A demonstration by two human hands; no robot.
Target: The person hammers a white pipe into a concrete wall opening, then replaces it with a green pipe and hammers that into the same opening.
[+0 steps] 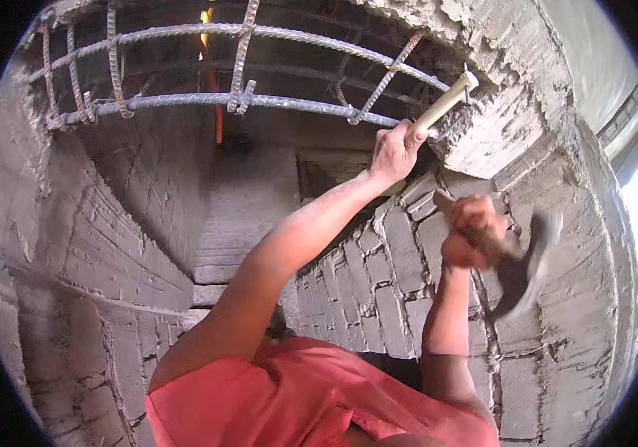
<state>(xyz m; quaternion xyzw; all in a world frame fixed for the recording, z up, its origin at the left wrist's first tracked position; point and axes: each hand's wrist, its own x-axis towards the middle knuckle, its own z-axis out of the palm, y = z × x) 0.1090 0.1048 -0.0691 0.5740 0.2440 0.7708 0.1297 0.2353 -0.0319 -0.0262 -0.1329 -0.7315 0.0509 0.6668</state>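
Observation:
My left hand point(396, 154), raised in front of me, is closed around a pale pipe-like rod point(442, 108). The rod slants up and right, and a thin dark piece like a nail crosses its far end. That end is against or close to the broken edge of a concrete beam point(494, 134). Lower and to the right, my right hand point(474, 232) is wrapped round the handle of a hammer point(531, 264). The hammer's head is smeared by motion and is apart from the rod.
Bare steel reinforcing bars point(297, 102) cross the opening above. Brickwork with rough mortar point(378, 290) surrounds me below, and a plastered wall point(587, 246) rises at the right. An orange strip point(218, 123) hangs behind the bars.

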